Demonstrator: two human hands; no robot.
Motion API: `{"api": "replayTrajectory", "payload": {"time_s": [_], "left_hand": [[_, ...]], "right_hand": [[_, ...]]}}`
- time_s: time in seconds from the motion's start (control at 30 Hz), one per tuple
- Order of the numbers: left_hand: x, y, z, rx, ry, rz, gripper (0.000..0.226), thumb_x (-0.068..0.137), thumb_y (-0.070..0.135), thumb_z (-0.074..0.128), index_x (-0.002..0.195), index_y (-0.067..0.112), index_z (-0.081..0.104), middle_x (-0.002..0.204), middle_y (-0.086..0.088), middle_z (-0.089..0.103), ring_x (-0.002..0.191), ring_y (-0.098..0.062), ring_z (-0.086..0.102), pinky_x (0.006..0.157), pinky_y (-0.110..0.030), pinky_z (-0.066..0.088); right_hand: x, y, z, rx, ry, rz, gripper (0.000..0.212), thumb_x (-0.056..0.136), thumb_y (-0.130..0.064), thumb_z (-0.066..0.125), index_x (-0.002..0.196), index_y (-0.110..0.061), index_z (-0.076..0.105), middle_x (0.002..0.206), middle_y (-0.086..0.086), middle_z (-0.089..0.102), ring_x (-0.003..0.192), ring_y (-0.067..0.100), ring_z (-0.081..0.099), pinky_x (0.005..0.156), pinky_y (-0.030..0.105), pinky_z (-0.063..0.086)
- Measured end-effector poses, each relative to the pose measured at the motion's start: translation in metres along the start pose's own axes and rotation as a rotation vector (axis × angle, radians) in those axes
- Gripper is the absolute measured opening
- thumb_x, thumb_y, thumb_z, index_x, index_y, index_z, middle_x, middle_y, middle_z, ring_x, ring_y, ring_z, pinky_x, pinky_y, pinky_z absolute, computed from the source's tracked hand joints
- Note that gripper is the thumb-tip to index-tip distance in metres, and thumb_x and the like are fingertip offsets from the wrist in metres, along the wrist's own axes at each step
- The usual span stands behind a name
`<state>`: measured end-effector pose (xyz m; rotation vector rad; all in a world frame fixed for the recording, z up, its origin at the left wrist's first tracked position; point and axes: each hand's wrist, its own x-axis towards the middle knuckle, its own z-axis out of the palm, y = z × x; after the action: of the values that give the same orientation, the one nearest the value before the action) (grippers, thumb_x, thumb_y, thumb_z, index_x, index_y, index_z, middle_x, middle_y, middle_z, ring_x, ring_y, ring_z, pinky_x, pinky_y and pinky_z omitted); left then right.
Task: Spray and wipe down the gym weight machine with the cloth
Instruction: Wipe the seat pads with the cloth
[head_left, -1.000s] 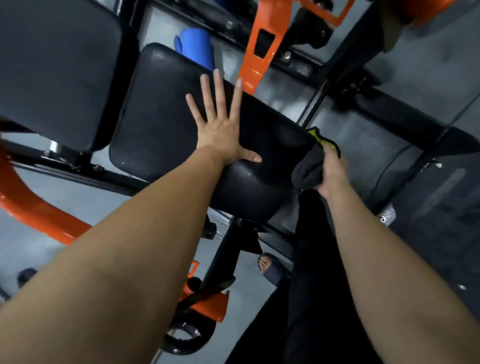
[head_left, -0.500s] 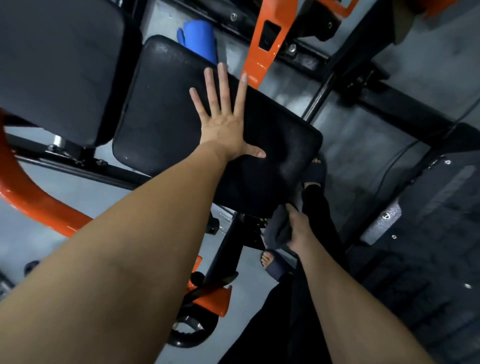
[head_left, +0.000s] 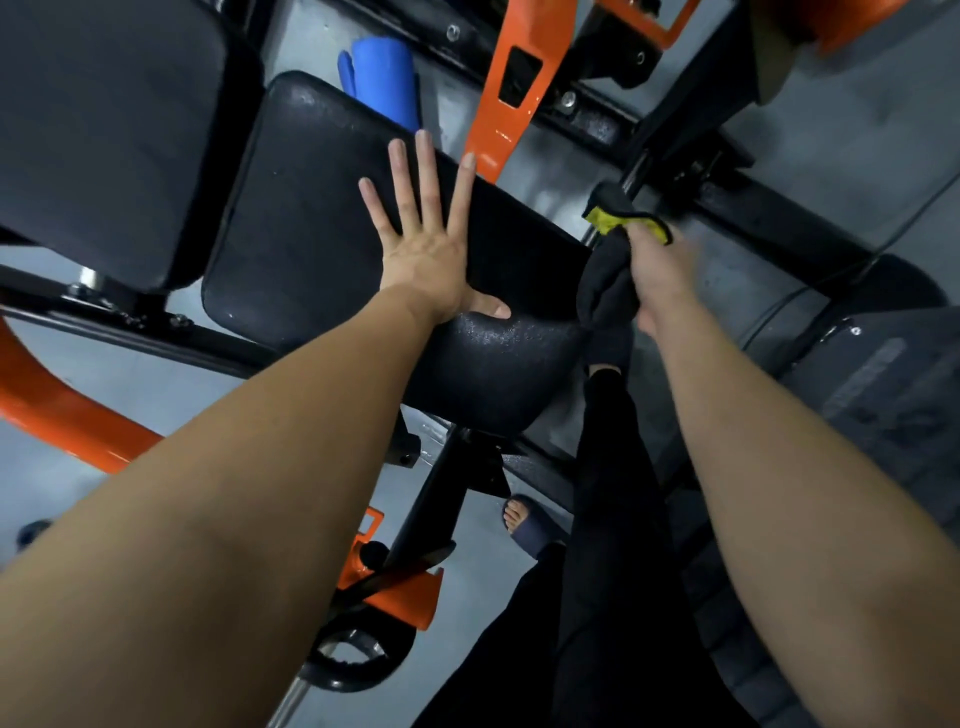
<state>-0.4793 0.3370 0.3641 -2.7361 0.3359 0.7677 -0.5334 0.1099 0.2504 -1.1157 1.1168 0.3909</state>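
Head view, looking down on the weight machine (head_left: 737, 208), which has a black steel frame.

1. Left hand (head_left: 426, 254): laid palm-down on the black seat pad (head_left: 311, 218). All 4 fingers (head_left: 423, 171) are straight and spread, and the thumb points out to the right along the pad surface. It holds nothing.

2. Right hand (head_left: 657, 275): its fingers are curled tight round the cloth (head_left: 605, 280). The hand is blurred, so the position of each finger cannot be told.

3. Cloth: dark, with a yellow edge showing at its upper end. It is bunched in the right hand at the right-hand edge of the seat pad. Whether it touches the pad cannot be told. Its upper end lies just beside a thin rod (head_left: 631, 179) of the frame.

4. Seat pad: the textured surface carries fine specks or droplets, plainest near the front right corner.

5. Surroundings: a second, larger back pad (head_left: 104, 130) stands at upper left, apart from the seat pad. An orange frame piece (head_left: 511, 88) rises behind the seat pad, and a blue object (head_left: 384, 78) lies on the grey floor (head_left: 857, 135) beyond the pad. The person's black-clad leg (head_left: 613, 519) and 1 foot (head_left: 524, 522) in an open sandal show below the pad.
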Motion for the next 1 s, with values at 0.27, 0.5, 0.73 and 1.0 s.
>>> {"api": "replayTrajectory", "payload": {"time_s": [0.27,0.5,0.73,1.0], "left_hand": [[0.001,-0.001,0.002,0.005,0.021,0.001,0.166,0.043,0.099,0.063,0.158,0.018,-0.026,0.161,-0.03,-0.027,0.148,-0.052,-0.023,0.109,-0.075,-0.015],[0.0,-0.001,0.001,0.016,0.012,-0.003,0.166,0.043,0.101,0.06,0.157,0.019,-0.028,0.16,-0.029,-0.03,0.147,-0.051,-0.028,0.108,-0.072,-0.02],[0.001,-0.002,0.007,-0.011,0.061,0.008,0.166,0.042,0.1,0.061,0.157,0.019,-0.027,0.161,-0.028,-0.028,0.149,-0.05,-0.026,0.11,-0.073,-0.017],[0.0,-0.001,0.003,-0.016,0.026,0.0,0.165,0.043,0.1,0.06,0.158,0.018,-0.026,0.161,-0.028,-0.028,0.148,-0.05,-0.026,0.107,-0.071,-0.022]], "right_hand": [[-0.056,0.093,-0.009,0.131,0.129,0.232,0.021,0.094,-0.03,0.067,0.108,-0.015,0.068,0.095,0.005,0.071,0.091,0.022,0.068,0.068,0.028,0.055],[-0.113,0.207,0.016,0.306,-0.12,0.635,0.036,0.101,-0.047,0.051,0.116,-0.017,0.064,0.102,0.006,0.071,0.093,0.023,0.069,0.099,0.044,0.053],[-0.054,0.143,-0.007,0.225,0.029,0.377,0.035,0.092,-0.034,0.068,0.115,-0.008,0.068,0.106,0.012,0.074,0.096,0.026,0.072,0.071,0.031,0.057],[0.038,0.041,-0.021,0.089,0.024,0.208,0.057,0.058,-0.062,0.075,0.099,-0.023,0.066,0.089,0.003,0.071,0.088,0.022,0.073,0.064,0.027,0.054]]}}
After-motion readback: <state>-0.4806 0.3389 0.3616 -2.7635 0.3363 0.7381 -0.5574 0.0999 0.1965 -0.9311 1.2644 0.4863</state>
